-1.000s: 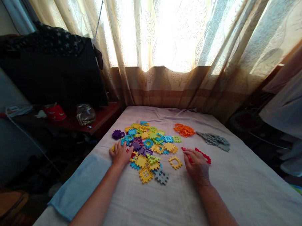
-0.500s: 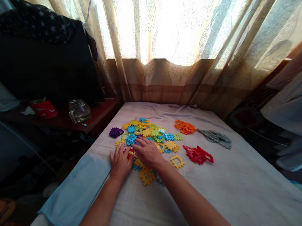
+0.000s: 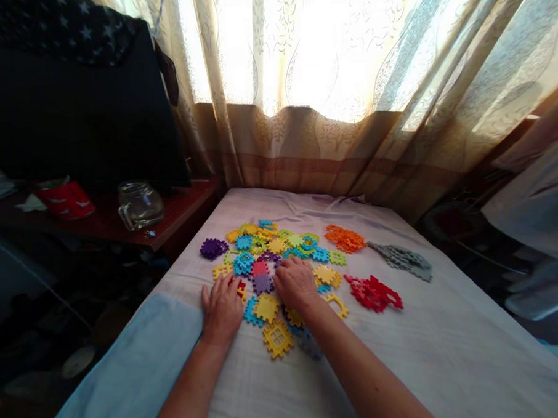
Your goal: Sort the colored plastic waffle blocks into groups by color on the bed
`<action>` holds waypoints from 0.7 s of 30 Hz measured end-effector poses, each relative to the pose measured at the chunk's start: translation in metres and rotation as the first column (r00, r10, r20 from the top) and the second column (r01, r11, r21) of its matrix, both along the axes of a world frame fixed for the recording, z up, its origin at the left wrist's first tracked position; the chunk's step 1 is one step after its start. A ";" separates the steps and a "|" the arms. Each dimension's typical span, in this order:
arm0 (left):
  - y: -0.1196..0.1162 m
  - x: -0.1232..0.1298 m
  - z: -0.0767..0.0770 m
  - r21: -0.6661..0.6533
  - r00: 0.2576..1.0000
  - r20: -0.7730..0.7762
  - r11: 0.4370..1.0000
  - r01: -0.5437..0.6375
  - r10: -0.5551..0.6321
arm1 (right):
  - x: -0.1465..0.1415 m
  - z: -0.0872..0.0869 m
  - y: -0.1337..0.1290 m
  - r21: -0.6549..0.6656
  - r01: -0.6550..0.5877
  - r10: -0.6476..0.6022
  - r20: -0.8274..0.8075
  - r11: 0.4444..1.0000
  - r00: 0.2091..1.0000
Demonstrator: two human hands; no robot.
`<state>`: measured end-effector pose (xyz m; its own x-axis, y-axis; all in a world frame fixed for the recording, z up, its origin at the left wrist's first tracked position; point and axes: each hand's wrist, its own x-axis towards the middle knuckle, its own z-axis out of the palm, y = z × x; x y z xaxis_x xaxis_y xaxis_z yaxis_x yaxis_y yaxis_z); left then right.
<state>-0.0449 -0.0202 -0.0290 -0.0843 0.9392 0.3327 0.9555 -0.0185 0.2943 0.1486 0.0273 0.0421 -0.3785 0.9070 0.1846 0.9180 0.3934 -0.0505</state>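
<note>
Mixed plastic pieces, among them a yellow window piece (image 3: 278,338), a purple piece (image 3: 262,283) and a blue piece (image 3: 243,263), lie in a loose heap on the bed sheet (image 3: 406,363). At the heap's left edge my left hand (image 3: 221,307) rests with its fingers spread, touching a red piece (image 3: 240,287). My right hand (image 3: 296,283) is over the heap's middle, right of the purple piece, with fingers curled down; whatever is under its fingertips is hidden. Sorted piles of purple (image 3: 213,248), orange (image 3: 345,238), red (image 3: 373,292) and grey pieces (image 3: 401,260) lie around.
A light blue cloth (image 3: 133,363) covers the bed's left edge. On the dark red desk (image 3: 186,210) at the left stand a glass jar (image 3: 141,206), a red container (image 3: 67,200) and a black screen (image 3: 81,125). Curtains (image 3: 294,140) hang behind the bed.
My right hand has moved right across the heap, and its fingers are now more curled. The purple piece it covered now shows. The view has shifted slightly.
</note>
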 end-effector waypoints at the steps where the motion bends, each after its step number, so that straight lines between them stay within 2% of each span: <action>1: -0.001 0.000 0.001 -0.003 1.000 -0.002 1.000 -0.002 0.002 | -0.006 0.001 0.002 -0.004 0.022 -0.022 -0.006 1.000 1.000; 6: -0.002 0.002 0.000 0.013 0.998 -0.042 0.998 -0.056 0.057 | -0.044 0.005 0.016 -0.065 0.153 -0.155 -0.028 0.986 0.987; 10: -0.001 0.002 -0.002 0.013 0.997 -0.053 0.998 -0.061 0.062 | -0.060 0.006 0.022 -0.146 0.240 -0.250 -0.059 0.960 0.966; 16: -0.003 0.008 0.009 -0.032 0.995 -0.066 0.997 -0.075 0.073 | -0.056 0.003 0.026 -0.255 0.310 -0.370 -0.236 0.916 0.899; 19: -0.004 0.010 0.013 -0.037 0.993 -0.074 0.995 -0.093 0.090 | -0.045 0.001 0.035 -0.393 0.257 -0.419 -0.413 0.883 0.809; 21: -0.004 0.010 0.014 -0.039 0.995 -0.067 0.996 -0.081 0.078 | -0.035 0.001 0.040 -0.433 0.216 -0.425 -0.474 0.875 0.772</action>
